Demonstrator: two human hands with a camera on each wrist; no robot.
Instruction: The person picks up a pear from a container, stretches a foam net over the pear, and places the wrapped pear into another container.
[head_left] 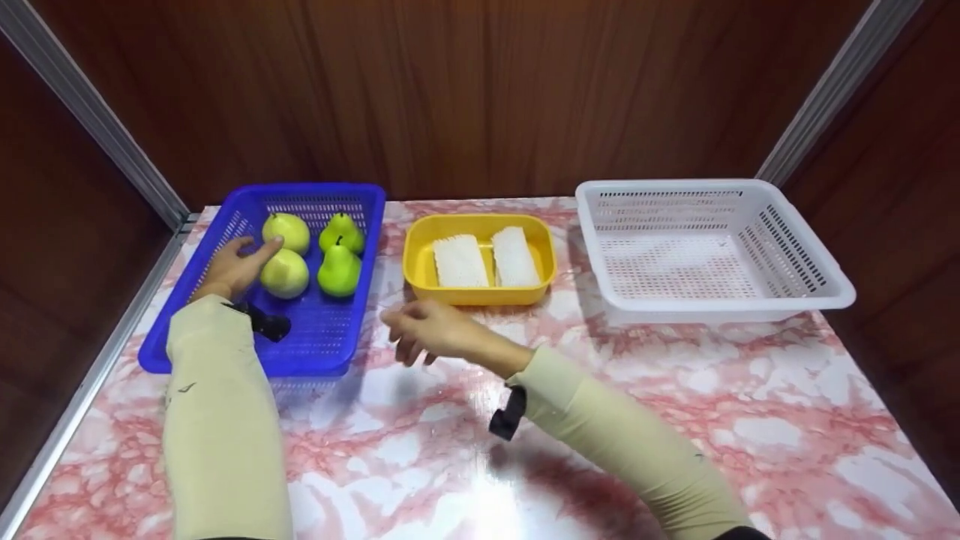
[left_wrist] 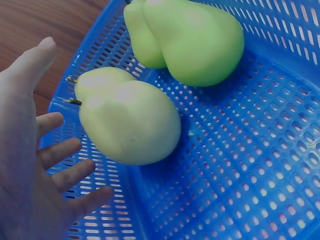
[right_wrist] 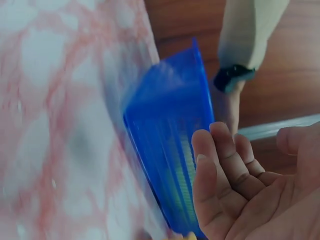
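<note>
Glossy brown wood-grain panels point(head_left: 480, 97), joined at the corners by grey metal strips point(head_left: 97, 109), wall in a tabletop point(head_left: 420, 465) with a smooth, shiny, marble-like pattern of white and pinkish red. On its left stands a blue basket point(head_left: 315, 365) of perforated plastic, with slotted walls and small holes across the floor. Inside, toward the far end, sit a rear pale pear point(head_left: 289, 227) and a front pale pear point(head_left: 285, 276), both rounded, smooth and yellow-green. To their right are a rear green pear point(head_left: 346, 231) and a front green pear point(head_left: 340, 274), brighter and narrowing toward the stem.

The left hand point(head_left: 236, 268) hovers over the basket's left side, just beside the pale pears, its thumb and fingers spread apart. The right hand point(head_left: 435, 328) hangs above the table between the basket and a yellow tub point(head_left: 480, 297), fingers loosely bent and palm bare. Both forearms wear cream fabric sleeves point(head_left: 225, 420).

The tub is solid-walled with rounded corners; two white pieces point(head_left: 460, 262), flat and roughly rectangular with scalloped edges, lean in it side by side. The right wrist view is blurred, but the yellow sliver at its lower edge is probably this tub. Farther right sits a white basket point(head_left: 720, 304) of latticed plastic with a broad rim.
</note>
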